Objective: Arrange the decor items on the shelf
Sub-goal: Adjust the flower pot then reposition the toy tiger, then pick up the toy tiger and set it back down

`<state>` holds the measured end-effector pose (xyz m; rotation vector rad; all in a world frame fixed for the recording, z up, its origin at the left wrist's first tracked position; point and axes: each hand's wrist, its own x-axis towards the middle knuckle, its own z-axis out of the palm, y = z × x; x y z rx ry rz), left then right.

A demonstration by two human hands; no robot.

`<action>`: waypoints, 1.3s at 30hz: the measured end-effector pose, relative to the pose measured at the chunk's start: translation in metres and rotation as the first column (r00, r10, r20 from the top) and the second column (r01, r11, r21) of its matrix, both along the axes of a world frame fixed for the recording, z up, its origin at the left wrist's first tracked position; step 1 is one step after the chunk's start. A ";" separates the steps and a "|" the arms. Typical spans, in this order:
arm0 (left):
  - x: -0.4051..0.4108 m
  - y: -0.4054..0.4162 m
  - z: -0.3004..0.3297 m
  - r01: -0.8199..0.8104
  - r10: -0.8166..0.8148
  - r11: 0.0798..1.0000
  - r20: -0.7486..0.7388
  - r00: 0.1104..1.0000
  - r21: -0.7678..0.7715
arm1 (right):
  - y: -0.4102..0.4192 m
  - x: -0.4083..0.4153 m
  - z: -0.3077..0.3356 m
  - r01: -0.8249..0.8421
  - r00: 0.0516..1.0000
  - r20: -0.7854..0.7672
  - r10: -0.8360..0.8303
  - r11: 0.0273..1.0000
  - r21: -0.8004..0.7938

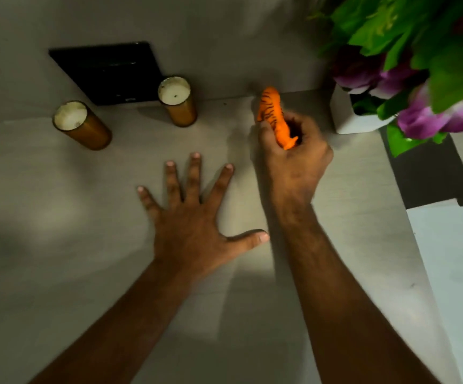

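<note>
Right hand [294,153] fingers curled tight around orange tiger figurine [273,115]. Left hand [194,217] splayed wide, palm down over the shelf [58,217], holding nothing.

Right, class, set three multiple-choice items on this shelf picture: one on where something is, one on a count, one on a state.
1. Where is the white flower pot?
A. Right of the orange tiger figure
B. Between the candles
C. Under the left hand

2. How many candles stand on the shelf?
A. One
B. Two
C. Four

3. What is the right hand doing?
A. Lying flat and empty
B. Gripping the tiger figure
C. Holding a candle

Answers:
A, the pot sits at the shelf's right end, beyond the tiger.
B, a left candle and a right candle show.
B, its fingers wrap the figure.
</note>
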<state>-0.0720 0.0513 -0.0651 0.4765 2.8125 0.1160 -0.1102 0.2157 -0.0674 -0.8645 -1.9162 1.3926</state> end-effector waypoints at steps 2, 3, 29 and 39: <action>0.000 -0.001 0.001 0.008 -0.008 1.000 0.007 1.000 0.023 | 0.002 0.003 -0.003 0.038 0.999 0.001 -0.038 0.999 -0.001; 0.000 -0.002 0.001 0.010 -0.011 1.000 0.016 1.000 0.022 | 0.003 0.004 -0.003 0.046 0.999 0.017 -0.047 0.999 0.029; -0.165 -0.145 -0.017 -0.349 0.653 0.209 0.135 0.745 0.913 | -0.119 -0.071 0.024 -0.258 0.950 0.178 0.255 0.966 -0.010; -0.167 -0.149 -0.022 -0.261 0.629 0.322 0.000 0.777 0.910 | -0.123 -0.077 0.016 -0.235 0.955 0.210 0.210 0.967 0.102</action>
